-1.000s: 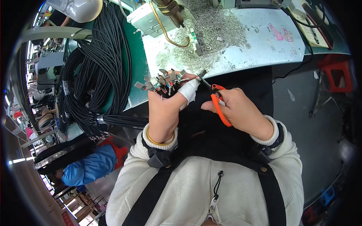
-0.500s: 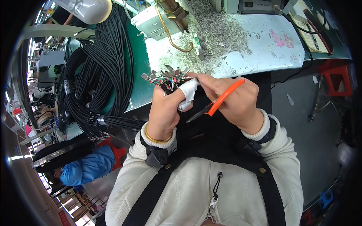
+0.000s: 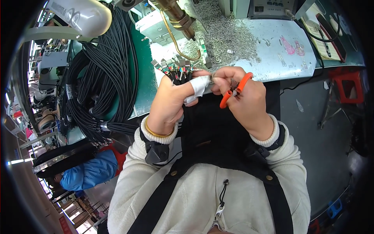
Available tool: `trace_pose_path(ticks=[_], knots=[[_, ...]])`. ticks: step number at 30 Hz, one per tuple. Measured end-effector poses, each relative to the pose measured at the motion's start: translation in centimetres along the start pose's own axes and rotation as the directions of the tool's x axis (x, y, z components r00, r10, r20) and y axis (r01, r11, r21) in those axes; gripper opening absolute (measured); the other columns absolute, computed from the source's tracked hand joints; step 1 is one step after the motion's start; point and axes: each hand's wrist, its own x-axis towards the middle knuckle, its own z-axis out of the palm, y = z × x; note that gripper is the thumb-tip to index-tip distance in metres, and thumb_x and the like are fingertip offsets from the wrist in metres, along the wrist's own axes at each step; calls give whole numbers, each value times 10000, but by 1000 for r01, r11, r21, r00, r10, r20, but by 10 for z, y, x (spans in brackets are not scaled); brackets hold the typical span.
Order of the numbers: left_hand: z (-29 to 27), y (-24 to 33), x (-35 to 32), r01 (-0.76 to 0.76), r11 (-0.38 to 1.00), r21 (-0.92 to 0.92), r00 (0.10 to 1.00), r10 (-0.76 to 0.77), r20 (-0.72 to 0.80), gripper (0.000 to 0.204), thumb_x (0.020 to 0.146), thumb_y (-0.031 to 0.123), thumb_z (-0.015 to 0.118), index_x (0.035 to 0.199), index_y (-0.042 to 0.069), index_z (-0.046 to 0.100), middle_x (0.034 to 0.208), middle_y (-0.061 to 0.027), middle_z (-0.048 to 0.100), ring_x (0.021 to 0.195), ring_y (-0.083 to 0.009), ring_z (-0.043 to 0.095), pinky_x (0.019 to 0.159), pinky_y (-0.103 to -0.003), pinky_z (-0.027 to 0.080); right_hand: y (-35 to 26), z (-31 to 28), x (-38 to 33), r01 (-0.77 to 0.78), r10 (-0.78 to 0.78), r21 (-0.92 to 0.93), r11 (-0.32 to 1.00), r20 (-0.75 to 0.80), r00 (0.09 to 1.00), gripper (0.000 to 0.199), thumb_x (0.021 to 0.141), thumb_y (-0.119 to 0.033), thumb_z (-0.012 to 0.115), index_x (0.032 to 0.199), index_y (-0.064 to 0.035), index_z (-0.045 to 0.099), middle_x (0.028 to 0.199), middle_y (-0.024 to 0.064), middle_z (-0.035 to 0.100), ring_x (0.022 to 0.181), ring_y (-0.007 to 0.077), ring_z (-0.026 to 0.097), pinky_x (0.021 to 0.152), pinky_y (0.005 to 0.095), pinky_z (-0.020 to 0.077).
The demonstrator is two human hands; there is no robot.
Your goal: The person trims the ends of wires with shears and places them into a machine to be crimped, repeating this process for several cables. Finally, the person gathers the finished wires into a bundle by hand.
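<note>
My left hand point(image 3: 165, 102) is closed around a bundle of black cables with metal-ended connectors point(image 3: 175, 67) fanned out above the fist. White tape point(image 3: 200, 85) wraps its thumb. My right hand point(image 3: 251, 102) keeps a pair of orange-handled pliers point(image 3: 244, 82) in its palm, the two handles spread and the jaws mostly hidden by the fingers. Its thumb and index finger pinch right at the left thumb tip, on something too small to make out. Both hands meet just in front of the bench edge.
Behind the hands, a heap of small metal pieces point(image 3: 230, 43) covers part of the white board point(image 3: 269, 58), around a bench machine point(image 3: 179, 17). Coiled black cables point(image 3: 105, 74) lie on the left. A notebook point(image 3: 317, 39) rests at the far right, above a red stool point(image 3: 346, 87).
My right hand has turned, so the pliers' jaws no longer point toward my lap and both handles show. Its fingertips now pinch at the left thumb. The connectors have tilted upright.
</note>
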Motion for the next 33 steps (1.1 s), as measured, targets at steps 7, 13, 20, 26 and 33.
trace_pose_path(ticks=[7,13,20,26,33], knots=[[2,-2,-6,28,999,26,999,-28,-19,175,704,42,629,869,-12,601,684,-11,552,493,-53,445,412,-175,320,-2,-4,-4,-72,69,45,996,65,995,62,821,-31,530,866,5,507,603,51,575,558,102,586,504,201,448],[6,-11,-21,-40,986,164,993,57,-101,144,708,35,624,846,-5,624,699,-11,572,537,-46,468,457,-179,349,-13,-8,-8,-227,209,101,969,164,964,43,834,-41,504,852,-2,499,586,42,564,531,97,563,497,208,431],[10,-15,-30,-169,950,262,972,205,-114,141,711,13,612,848,-5,638,733,-7,590,622,-61,510,556,-196,407,-18,-13,-11,-202,193,31,979,192,962,46,841,-46,489,859,-4,486,581,36,558,531,97,558,498,208,427],[5,-16,-32,-279,907,317,908,356,-220,153,703,4,618,855,-5,639,745,-12,586,631,-73,513,563,-202,412,-9,-20,-11,-42,41,-20,999,-61,997,77,858,-60,469,851,16,476,594,54,564,505,122,550,456,199,398],[1,-14,-40,-273,960,59,936,279,-215,146,709,0,615,854,1,632,747,-20,579,586,-62,492,461,-189,361,-17,-49,-6,-109,222,365,925,-286,932,121,860,-89,485,848,31,471,590,68,558,437,117,519,413,171,361]])
